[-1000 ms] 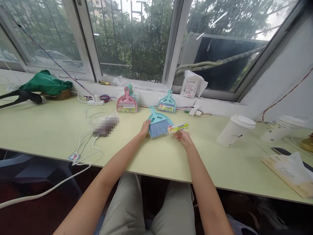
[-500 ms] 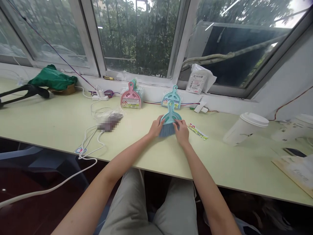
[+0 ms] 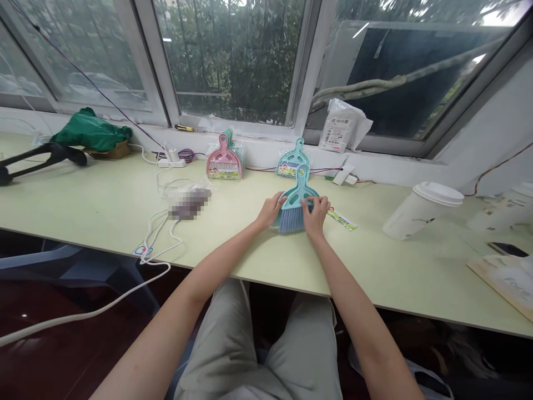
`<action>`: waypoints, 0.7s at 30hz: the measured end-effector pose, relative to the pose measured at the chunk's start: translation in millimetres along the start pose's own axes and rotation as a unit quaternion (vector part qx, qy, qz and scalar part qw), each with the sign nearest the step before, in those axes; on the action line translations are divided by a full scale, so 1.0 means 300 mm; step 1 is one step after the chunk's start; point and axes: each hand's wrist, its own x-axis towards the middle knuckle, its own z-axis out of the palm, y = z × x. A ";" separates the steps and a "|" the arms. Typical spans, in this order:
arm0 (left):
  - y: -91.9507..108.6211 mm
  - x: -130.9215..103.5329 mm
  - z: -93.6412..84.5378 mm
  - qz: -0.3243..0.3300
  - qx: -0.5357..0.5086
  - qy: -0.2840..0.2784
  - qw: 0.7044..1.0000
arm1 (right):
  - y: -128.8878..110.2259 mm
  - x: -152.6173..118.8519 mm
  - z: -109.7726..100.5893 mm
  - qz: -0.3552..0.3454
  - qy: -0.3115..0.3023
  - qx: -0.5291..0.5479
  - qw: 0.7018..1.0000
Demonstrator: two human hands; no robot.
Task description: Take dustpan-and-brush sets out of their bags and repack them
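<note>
A teal hand brush (image 3: 296, 201) with blue-grey bristles lies against a matching teal dustpan (image 3: 276, 219), above the middle of the table. My left hand (image 3: 270, 211) is closed on the dustpan's left edge, its thumb close to the brush. On the other side my right hand (image 3: 315, 218) pinches the brush head at its right lower corner; some of its fingertips are hidden. Just right of that hand a printed label strip (image 3: 343, 219) lies flat. Behind the brush, a wrapped teal brush-and-dustpan set (image 3: 293, 159) leans by the wall.
Several wrapped sets, a pink one (image 3: 224, 161) in front, stand by the window wall. A power strip (image 3: 171, 163), a pixelated item (image 3: 190, 204) and white cables are left. To the right are a lidded paper cup (image 3: 422, 211) and a phone (image 3: 508, 249).
The brush has shifted right and turned slightly against the dustpan, so more of the dustpan shows at the left. Both hands stay on the pair. The view has moved a little.
</note>
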 end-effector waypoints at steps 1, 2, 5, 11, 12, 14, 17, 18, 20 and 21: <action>-0.002 0.002 0.000 -0.005 0.012 0.002 1.000 | -0.003 -0.001 0.002 0.002 0.002 0.005 1.000; -0.003 0.003 0.000 -0.009 0.026 0.006 1.000 | -0.006 -0.002 0.004 0.002 0.007 0.009 1.000; 0.000 0.002 -0.001 -0.023 0.079 0.020 0.996 | -0.015 -0.002 0.008 -0.007 0.021 0.011 1.000; 0.031 0.003 0.010 -0.026 0.150 0.038 0.988 | -0.036 -0.006 -0.024 -0.052 0.052 -0.025 0.997; 0.032 0.009 0.004 -0.042 0.162 0.041 0.985 | -0.038 -0.007 -0.038 -0.061 0.065 -0.026 0.996; 0.021 0.029 -0.025 -0.104 0.190 0.058 0.974 | -0.038 -0.004 -0.068 -0.066 0.096 -0.027 0.993; -0.029 0.061 -0.115 -0.197 0.234 0.099 0.947 | -0.021 0.023 -0.107 -0.036 0.125 -0.042 0.991; -0.051 0.068 -0.150 -0.207 0.248 0.110 0.940 | -0.009 0.036 -0.113 -0.019 0.116 -0.056 0.992; -0.095 0.076 -0.213 -0.235 0.273 0.111 0.926 | 0.026 0.060 -0.113 0.026 0.064 -0.100 0.993; -0.114 0.076 -0.236 -0.254 0.284 0.098 0.919 | 0.047 0.067 -0.108 0.053 0.028 -0.129 0.990</action>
